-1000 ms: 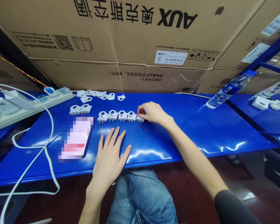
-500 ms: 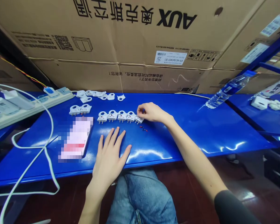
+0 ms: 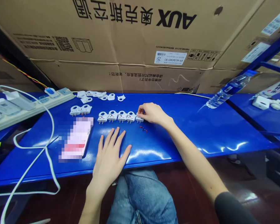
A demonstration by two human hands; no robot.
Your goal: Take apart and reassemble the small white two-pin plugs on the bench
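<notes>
My right hand (image 3: pixel 149 112) pinches a white two-pin plug housing (image 3: pixel 139 119) at the right end of a row; the fingers cover its upper part. To its left several like housings (image 3: pixel 122 116) stand side by side, each with a round hole, thin wires and two metal pins toward me. Just below the held piece lie small red and black wires (image 3: pixel 143 128). My left hand (image 3: pixel 109 157) rests flat on the blue table (image 3: pixel 168 137), fingers spread, holding nothing. Two more plug housings (image 3: pixel 80 109) sit together farther left.
White ring-shaped covers (image 3: pixel 111 96) lie along the back by a large cardboard box (image 3: pixel 135 40). A phone (image 3: pixel 77 138) lies left of my left hand. The power strip (image 3: pixel 37 104) and a loose white cable (image 3: pixel 51 161) take up the left side. A water bottle (image 3: pixel 231 89) leans at right.
The plug housing in my right hand has turned from slanted to straight, in line with the row. My left hand has stayed in place.
</notes>
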